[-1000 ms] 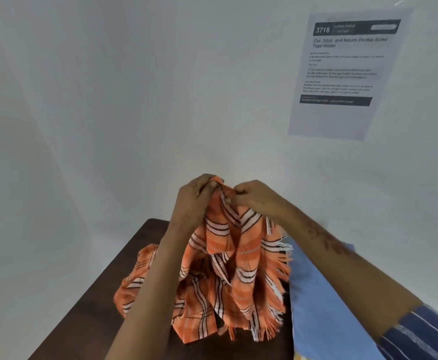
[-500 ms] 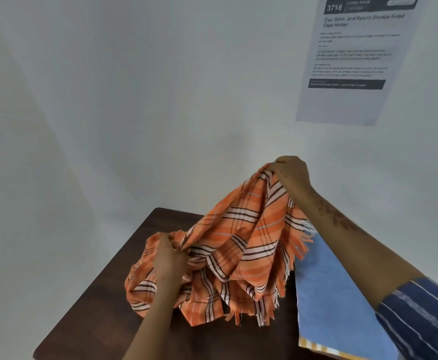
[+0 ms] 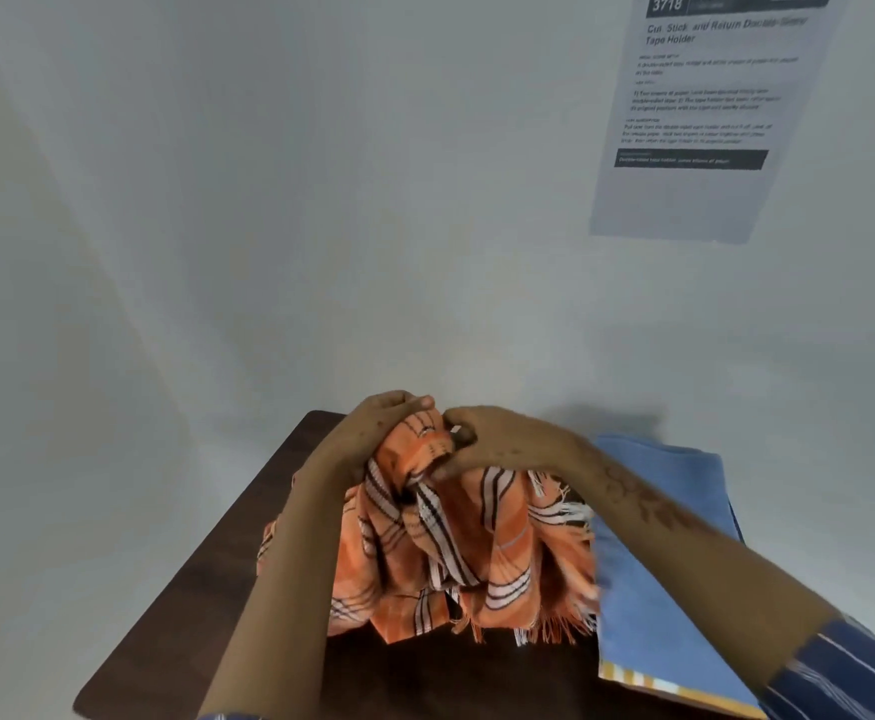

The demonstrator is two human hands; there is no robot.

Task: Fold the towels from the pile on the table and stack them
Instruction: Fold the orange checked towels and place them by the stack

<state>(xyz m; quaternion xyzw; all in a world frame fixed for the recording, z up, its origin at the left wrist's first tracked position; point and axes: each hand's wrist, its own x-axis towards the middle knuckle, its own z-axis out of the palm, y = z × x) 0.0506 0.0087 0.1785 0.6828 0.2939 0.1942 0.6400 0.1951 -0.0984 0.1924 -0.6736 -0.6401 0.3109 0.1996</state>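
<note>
Both hands meet up top: left hand and right hand each pinch the bunched orange plaid fringed towel, which hangs over the dark brown wooden surface beside a flat blue towel. The smart play, I'd say: work along the edge to find true corners, then spread wide before folding.

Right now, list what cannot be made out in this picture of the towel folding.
- Head view: the small print on the paper sheet on the wall is too blurred to read.
- The left hand and right hand bunch the orange plaid towel; which corners their grip holds is hidden in the folds.
- The blue towel is partly covered by the right forearm and cut off by the bottom edge.
- The table runs past the bottom edge.
</note>
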